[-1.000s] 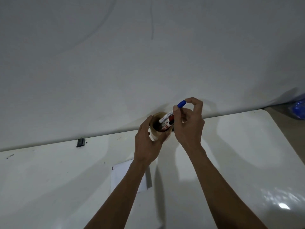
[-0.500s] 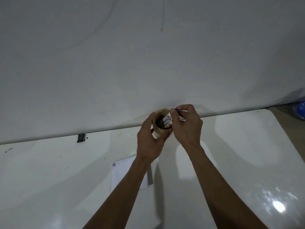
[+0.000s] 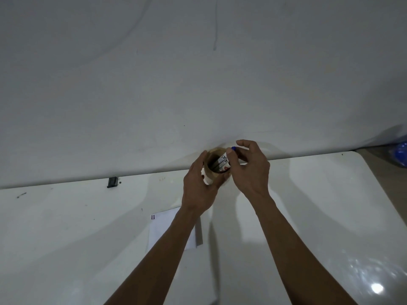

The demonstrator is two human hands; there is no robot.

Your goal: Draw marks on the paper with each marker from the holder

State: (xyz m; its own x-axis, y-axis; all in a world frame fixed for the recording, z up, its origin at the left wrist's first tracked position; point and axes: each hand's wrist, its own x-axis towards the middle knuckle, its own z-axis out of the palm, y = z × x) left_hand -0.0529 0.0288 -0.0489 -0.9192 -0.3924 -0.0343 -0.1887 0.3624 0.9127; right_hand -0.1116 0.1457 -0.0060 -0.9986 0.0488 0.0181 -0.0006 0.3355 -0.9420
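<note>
A tan cylindrical holder (image 3: 212, 180) stands at the table's far edge against the wall, with several markers (image 3: 222, 165) inside it. My left hand (image 3: 198, 190) wraps around the holder's left side. My right hand (image 3: 248, 170) pinches the blue-capped marker (image 3: 233, 148), whose body sits down in the holder with only the blue end showing above my thumb. A white sheet of paper (image 3: 161, 230) lies on the table under my left forearm, with short dark marks (image 3: 153, 217) at its top left corner.
The glossy white table (image 3: 66, 238) ends at a plain white wall (image 3: 198, 73). A small black clip (image 3: 112, 182) sits at the wall line on the left. A blue object (image 3: 399, 154) lies past the table's rounded right corner.
My right hand has lowered the blue-capped marker from a raised tilt down into the holder. My left hand has stayed on the holder.
</note>
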